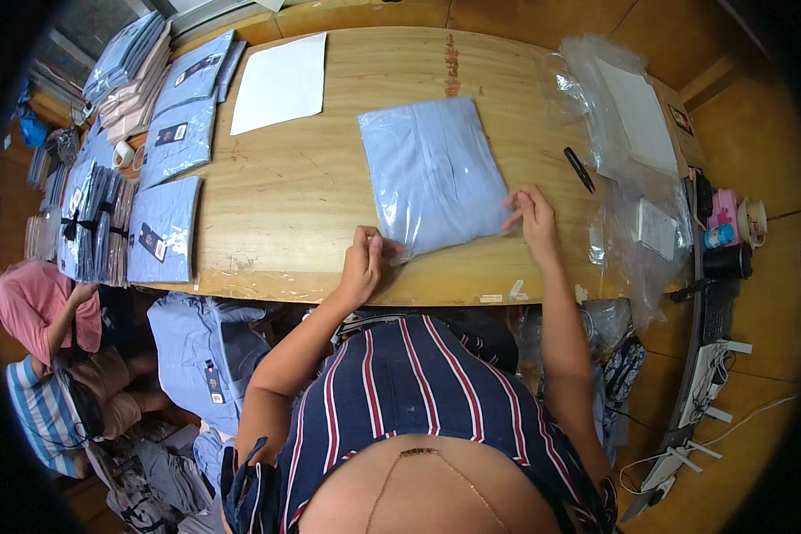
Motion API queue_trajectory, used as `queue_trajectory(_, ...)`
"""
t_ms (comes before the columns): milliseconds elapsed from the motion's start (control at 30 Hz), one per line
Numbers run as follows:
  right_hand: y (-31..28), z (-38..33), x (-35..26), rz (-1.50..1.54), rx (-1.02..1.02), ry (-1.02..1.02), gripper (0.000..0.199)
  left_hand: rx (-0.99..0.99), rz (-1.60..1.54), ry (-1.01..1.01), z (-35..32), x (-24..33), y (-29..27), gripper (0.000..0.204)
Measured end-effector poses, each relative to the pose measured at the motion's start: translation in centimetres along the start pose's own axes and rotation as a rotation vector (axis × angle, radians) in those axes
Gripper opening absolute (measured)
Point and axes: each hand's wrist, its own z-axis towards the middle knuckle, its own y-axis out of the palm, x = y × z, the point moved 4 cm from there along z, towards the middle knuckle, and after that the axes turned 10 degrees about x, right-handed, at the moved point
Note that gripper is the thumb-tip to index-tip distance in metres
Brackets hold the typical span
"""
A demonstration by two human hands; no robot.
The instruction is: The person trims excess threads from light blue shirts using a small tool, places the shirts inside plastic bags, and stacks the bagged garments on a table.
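A folded light blue shirt in a clear plastic bag (432, 173) lies flat in the middle of the wooden table (303, 205). My left hand (362, 264) pinches the bag's open flap at its near left corner. My right hand (530, 218) grips the bag's near right corner with fingers and thumb. Both forearms reach in from the lower edge over my striped top.
Bagged blue shirts (165, 227) lie in rows along the table's left side, with more stacks (125, 62) behind. A white card (280, 82) lies at the back, black snips (579, 168) to the right, empty clear bags (627, 125) beyond. A seated person (44, 311) is at far left.
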Motion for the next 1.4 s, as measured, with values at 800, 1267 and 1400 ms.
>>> queue_trajectory(800,4.9,7.0,1.6,-1.286,0.298,-0.043,0.025,-0.029,1.088,-0.213,8.0,-0.7,3.5,0.021)
queue_trajectory(1267,-2.1,7.6,4.9,-0.71,0.193,-0.028,0.054,0.033,0.47,-0.374,4.6,1.7,0.9,0.043)
queue_trajectory(1400,-0.7,2.6,1.2,-0.601,-0.193,-0.159,0.068,-0.006,0.675,0.256,2.0,2.9,2.8,0.058)
